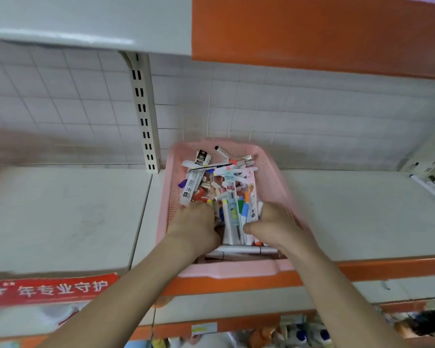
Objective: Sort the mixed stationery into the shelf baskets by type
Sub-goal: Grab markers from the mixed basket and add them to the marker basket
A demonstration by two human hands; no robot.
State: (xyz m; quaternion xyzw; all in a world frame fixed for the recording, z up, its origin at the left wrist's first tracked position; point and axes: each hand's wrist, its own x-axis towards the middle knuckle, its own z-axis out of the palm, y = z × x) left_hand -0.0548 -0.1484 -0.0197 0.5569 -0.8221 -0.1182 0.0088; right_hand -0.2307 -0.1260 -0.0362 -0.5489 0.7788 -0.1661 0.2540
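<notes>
Grey metal shelf (60, 217) with orange edging (387, 267) stands before a white grid panel (60, 96) and slotted upright (143, 111)

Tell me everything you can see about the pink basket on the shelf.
The pink basket looks like plastic: rectangular, perforated walls, smooth solid rim. It sits upright on the pale shelf, front rim at the orange edge, heaped with mixed pens and markers. The left hand and right hand both reach into the pile.
</notes>
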